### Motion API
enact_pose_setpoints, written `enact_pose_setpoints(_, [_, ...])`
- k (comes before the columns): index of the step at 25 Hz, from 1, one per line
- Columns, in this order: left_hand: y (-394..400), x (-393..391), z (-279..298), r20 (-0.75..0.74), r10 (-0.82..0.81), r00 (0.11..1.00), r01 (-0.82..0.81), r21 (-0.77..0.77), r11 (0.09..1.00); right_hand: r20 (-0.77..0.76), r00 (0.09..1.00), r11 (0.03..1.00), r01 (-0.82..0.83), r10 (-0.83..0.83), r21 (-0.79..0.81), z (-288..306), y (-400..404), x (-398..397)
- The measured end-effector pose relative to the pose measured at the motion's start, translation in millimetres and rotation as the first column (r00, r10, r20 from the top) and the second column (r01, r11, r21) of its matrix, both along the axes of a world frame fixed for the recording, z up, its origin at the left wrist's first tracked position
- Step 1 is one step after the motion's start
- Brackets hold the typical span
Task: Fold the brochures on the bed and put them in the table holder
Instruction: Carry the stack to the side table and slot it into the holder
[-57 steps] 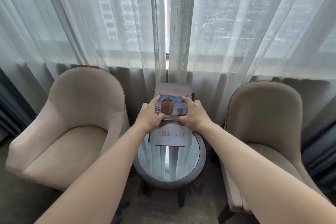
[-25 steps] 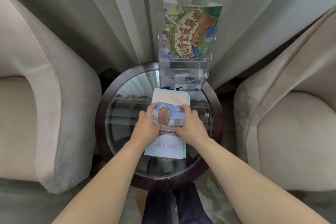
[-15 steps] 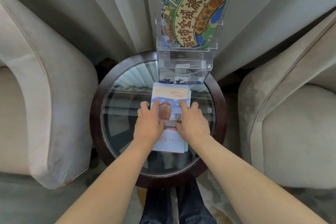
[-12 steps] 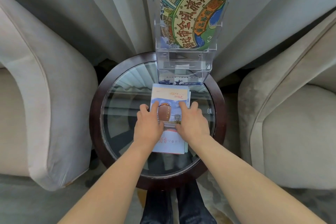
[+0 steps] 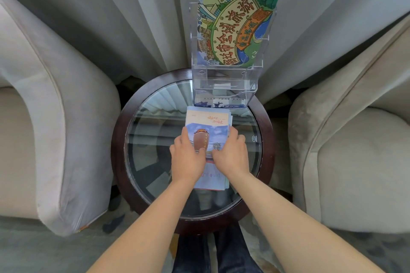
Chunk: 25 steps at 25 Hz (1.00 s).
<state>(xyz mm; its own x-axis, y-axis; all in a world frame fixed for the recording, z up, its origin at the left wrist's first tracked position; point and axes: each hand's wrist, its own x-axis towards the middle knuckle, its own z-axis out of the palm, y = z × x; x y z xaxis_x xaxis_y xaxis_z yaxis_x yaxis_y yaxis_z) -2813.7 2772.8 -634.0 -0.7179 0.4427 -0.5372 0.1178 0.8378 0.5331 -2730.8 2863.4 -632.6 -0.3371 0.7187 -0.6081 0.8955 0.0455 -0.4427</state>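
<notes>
A stack of folded brochures (image 5: 207, 120), pale blue with a brown jar pictured on the top cover, lies flat on the round glass table (image 5: 118, 139). My left hand (image 5: 186, 157) grips its left edge and my right hand (image 5: 233, 155) grips its right edge, with both thumbs lying on the cover. Just beyond the stack, at the table's back edge, stands the clear tiered holder (image 5: 224, 82). Its upper pocket has a green illustrated brochure (image 5: 235, 28) in it, and a blue leaflet shows in the lowest tier.
A beige armchair (image 5: 55, 117) stands close on the left of the table and another (image 5: 355, 139) on the right. Grey curtains (image 5: 133, 17) hang right behind the holder. My legs in dark trousers (image 5: 213, 255) touch the table's near edge.
The stack, held up in front of the window at first, has come down flat on the glass in front of the holder. Both hands have stayed on it, thumbs drawing closer together.
</notes>
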Motion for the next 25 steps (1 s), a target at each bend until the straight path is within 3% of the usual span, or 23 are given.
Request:
enact_pose_setpoints(8, [-6,-14,-8,0.145,0.182,0.973,-0.180,-0.027,0.983,0.039,0.985,0.984,0.171,-0.169,-0.051,-10,9,4])
enact_pose_setpoints(16, [-7,-20,14,0.118,0.182,0.976,-0.187,0.036,0.982,0.007,0.977,0.976,0.215,-0.215,0.022,12,8,-5])
enact_pose_setpoints(25, [17,-51,89,0.038,0.147,0.988,-0.152,0.248,0.957,-0.236,0.954,0.962,0.227,-0.188,0.152,89,27,-27])
